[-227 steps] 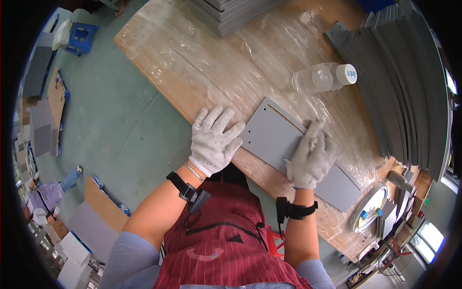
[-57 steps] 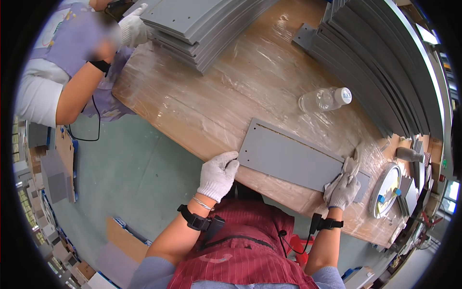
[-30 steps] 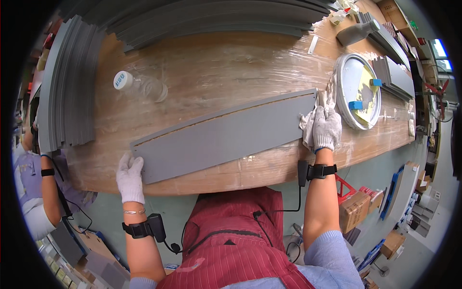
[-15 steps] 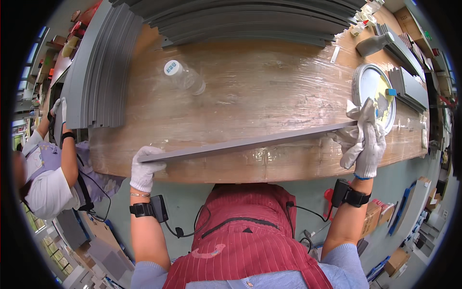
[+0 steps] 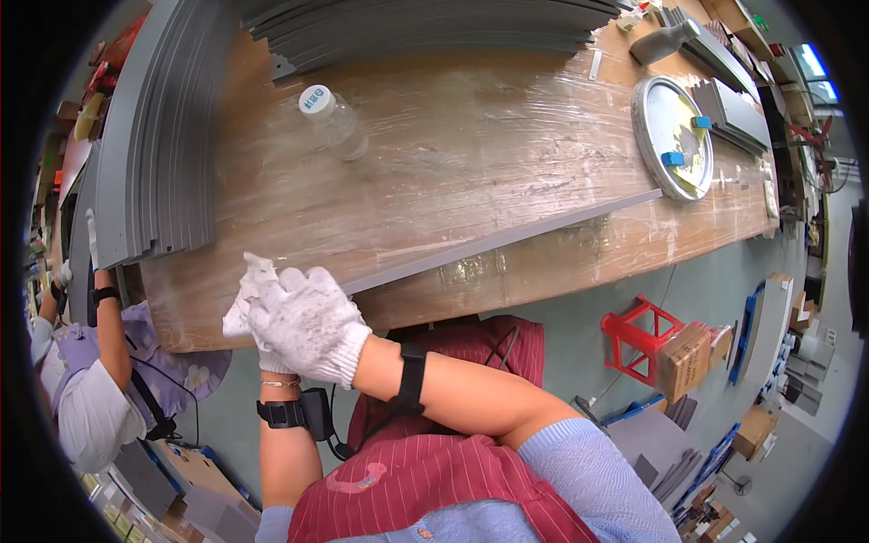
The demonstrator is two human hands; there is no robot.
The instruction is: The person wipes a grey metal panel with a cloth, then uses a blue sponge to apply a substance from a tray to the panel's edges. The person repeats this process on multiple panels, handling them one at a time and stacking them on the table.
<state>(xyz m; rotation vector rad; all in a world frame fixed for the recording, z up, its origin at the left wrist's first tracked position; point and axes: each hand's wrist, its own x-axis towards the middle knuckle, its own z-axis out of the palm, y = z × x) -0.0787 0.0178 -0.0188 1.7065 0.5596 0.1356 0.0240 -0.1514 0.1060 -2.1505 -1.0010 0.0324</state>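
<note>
A long, thin grey strip (image 5: 507, 239) slants across the table's near edge, its far right end beside a round grey lid (image 5: 644, 136). My right hand (image 5: 312, 326), in a soiled white glove, has crossed over to the strip's left end. Its fingers close round a crumpled white cloth (image 5: 256, 269). Beneath it is my left hand (image 5: 274, 360), also gloved, at the same end of the strip. My right hand covers most of its fingers and the strip's tip. Two blue blocks (image 5: 672, 159) and a yellow smear lie on the lid.
A clear bottle with a white cap (image 5: 333, 124) stands on the film-covered table (image 5: 471, 136). Stacked grey panels rise at left (image 5: 167, 136) and at the back (image 5: 416, 32). A grey bottle (image 5: 665, 43) lies back right. A co-worker (image 5: 100, 362) works at left; a red stool (image 5: 638, 339) is on the floor.
My right hand has swept left from the strip's right end to its left end, with the cloth. The strip's right end is now bare. The view has shifted and turned slightly.
</note>
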